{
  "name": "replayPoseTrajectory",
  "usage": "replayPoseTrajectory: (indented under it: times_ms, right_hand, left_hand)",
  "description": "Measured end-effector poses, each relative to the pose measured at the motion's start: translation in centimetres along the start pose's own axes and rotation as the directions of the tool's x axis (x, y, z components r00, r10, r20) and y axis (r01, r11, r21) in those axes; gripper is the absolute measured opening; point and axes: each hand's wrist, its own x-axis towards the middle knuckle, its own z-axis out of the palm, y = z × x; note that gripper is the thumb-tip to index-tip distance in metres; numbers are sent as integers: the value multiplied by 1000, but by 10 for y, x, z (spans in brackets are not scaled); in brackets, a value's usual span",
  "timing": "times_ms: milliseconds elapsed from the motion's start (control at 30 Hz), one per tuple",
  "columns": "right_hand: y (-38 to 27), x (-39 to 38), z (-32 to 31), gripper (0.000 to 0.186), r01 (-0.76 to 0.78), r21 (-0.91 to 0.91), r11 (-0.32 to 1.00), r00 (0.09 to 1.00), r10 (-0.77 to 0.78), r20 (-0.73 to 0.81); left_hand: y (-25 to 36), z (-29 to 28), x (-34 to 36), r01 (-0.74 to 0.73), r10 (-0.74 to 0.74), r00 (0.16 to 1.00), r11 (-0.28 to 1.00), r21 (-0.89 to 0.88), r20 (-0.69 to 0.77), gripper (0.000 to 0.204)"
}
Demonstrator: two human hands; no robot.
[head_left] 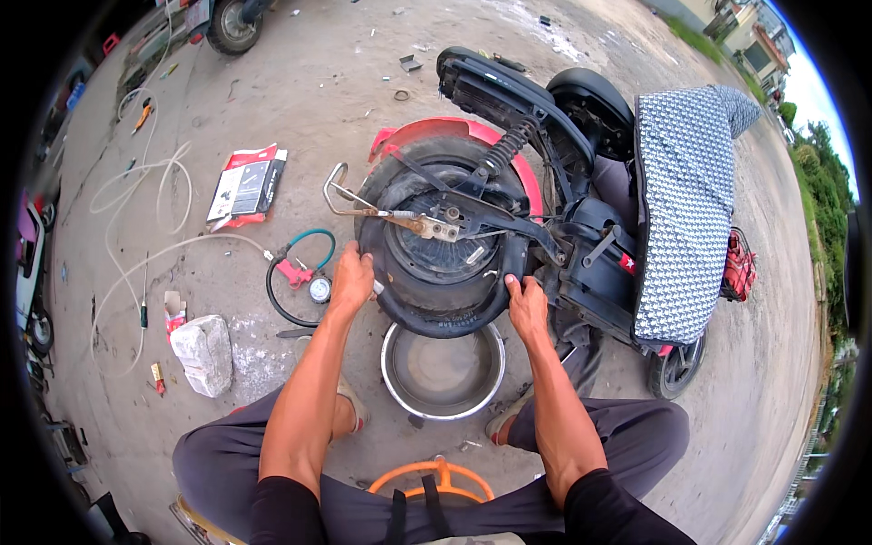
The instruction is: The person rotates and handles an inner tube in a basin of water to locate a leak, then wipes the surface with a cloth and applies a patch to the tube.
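My left hand (352, 282) and my right hand (527, 304) grip a black inner tube (427, 318) on either side. The tube hangs against the lower part of the tyre (400, 163) on the raised rear wheel of a scooter (586, 268), which lies tipped over. A metal stand bracket (429, 227) crosses the wheel hub. Just below the tube, a round steel basin (391, 372) holds some cloudy liquid. An air gauge with a red handle (296, 272) lies left of my left hand.
A pale stone block (202, 354), red-and-white package (245, 186) and loose hose (173, 245) lie on the left. A patterned cover (686, 209) drapes the scooter at right. An orange stool (400, 477) is between my legs; other vehicles (232, 23) stand around the edges.
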Motion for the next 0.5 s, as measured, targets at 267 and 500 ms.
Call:
replayPoseTrajectory:
  times_ms: [267, 500]
  right_hand:
    - [-1, -41, -17, 33, -74, 40, 996, 997, 75, -17]
    - [-22, -26, 5, 29, -233, 250, 940, 958, 178, 226]
  left_hand:
    - [13, 7, 14, -83, 83, 997, 996, -16, -5, 40]
    - [36, 6, -1, -158, 154, 987, 983, 97, 40, 34]
